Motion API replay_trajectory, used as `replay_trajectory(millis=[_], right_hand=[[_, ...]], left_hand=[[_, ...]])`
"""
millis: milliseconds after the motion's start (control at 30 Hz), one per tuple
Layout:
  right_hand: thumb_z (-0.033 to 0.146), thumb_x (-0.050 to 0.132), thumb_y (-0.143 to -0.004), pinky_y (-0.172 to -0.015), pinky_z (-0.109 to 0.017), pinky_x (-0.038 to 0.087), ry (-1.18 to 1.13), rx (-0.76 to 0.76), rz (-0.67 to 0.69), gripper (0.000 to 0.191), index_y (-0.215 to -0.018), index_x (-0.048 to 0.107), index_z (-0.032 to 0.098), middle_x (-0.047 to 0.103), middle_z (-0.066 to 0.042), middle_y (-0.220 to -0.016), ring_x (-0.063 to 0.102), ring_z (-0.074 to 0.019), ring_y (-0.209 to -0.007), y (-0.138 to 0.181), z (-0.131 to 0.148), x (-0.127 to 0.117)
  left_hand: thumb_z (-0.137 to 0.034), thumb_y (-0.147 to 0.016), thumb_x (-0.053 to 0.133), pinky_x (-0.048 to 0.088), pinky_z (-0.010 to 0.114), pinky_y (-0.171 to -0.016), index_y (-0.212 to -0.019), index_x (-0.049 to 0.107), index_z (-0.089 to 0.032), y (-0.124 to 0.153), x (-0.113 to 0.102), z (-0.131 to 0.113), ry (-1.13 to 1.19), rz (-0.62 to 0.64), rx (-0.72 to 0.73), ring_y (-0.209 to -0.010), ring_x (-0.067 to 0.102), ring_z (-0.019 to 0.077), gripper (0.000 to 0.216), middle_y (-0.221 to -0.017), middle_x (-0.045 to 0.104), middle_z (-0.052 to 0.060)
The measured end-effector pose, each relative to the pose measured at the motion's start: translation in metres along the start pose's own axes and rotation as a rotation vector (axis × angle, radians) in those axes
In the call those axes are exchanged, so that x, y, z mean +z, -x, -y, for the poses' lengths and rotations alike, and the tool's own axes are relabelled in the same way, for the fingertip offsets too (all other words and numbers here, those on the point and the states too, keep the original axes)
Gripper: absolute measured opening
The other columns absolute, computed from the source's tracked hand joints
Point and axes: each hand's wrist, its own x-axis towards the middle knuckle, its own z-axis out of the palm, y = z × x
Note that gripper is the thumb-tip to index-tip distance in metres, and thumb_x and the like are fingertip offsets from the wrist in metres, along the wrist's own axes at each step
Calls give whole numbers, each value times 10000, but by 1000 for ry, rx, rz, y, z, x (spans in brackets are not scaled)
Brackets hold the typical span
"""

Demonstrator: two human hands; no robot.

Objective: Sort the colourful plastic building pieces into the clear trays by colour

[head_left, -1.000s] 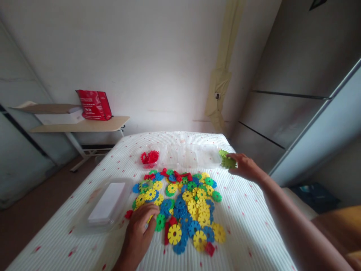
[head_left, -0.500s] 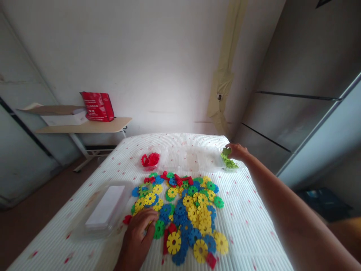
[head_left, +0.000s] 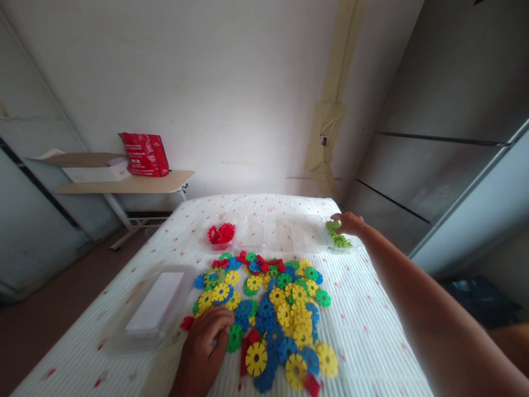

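At the far right, my right hand pinches a light-green plastic building piece between closed fingers. It is just above a clear container with light-green pieces in it. My left hand rests at the near left edge of a pile of slotted disc pieces, its thumb apart from the bent fingers and nothing visibly held. Yellow discs, blue discs and green discs overlap in the pile, with some red pieces among them. The left fingertips are partly hidden.
A clear container with red pieces stands at the back left, with clear compartments in the middle. At left, a white block lies in a clear tray. A side table bears a red bag.
My right hand has lowered slightly with the light-green piece, toward the pieces in the container. My left hand has stayed by the pile. The view has shifted a little.
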Motion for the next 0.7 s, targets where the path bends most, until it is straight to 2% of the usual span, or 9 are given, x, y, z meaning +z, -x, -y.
replay_trajectory(millis=[167, 333, 533, 700], right_hand=[[263, 648, -619, -820, -419, 421, -12, -16, -43, 650, -1249, 512, 350, 625, -23, -1177, 502, -278, -1127, 5, -5, -8], [283, 654, -635, -833, -446, 417, -8, -9, -56, 631, -1250, 516, 310, 624, -44, -1184, 490, -291, -1142, 20, -11, -20], [271, 684, -612, -827, -378, 447, -18, -88, -7, 514, -1122, 617, 273, 665, -44, -1105, 561, -256, -1061, 43, -14, -19], [241, 697, -592, -832, -341, 471, -118, -159, 76, 461, -1052, 658, 243, 688, -44, -1056, 633, -238, -967, 49, -19, -12]], left_hand=[[-204, -821, 485, 537, 287, -774, -776, 646, -223, 2, 1, 2, 6, 8, 2, -850, 648, 168, 168, -849, 697, 25], [-201, -820, 487, 531, 293, -788, -790, 649, -227, 4, 1, 3, 1, 6, 1, -866, 645, 171, 166, -856, 697, 25], [-205, -816, 506, 528, 283, -790, -794, 649, -223, 3, 2, 4, 21, 11, 15, -865, 644, 168, 146, -853, 696, 26], [-204, -818, 501, 529, 286, -791, -797, 650, -225, 4, 3, 5, 21, 4, 20, -861, 646, 167, 152, -849, 695, 22]])
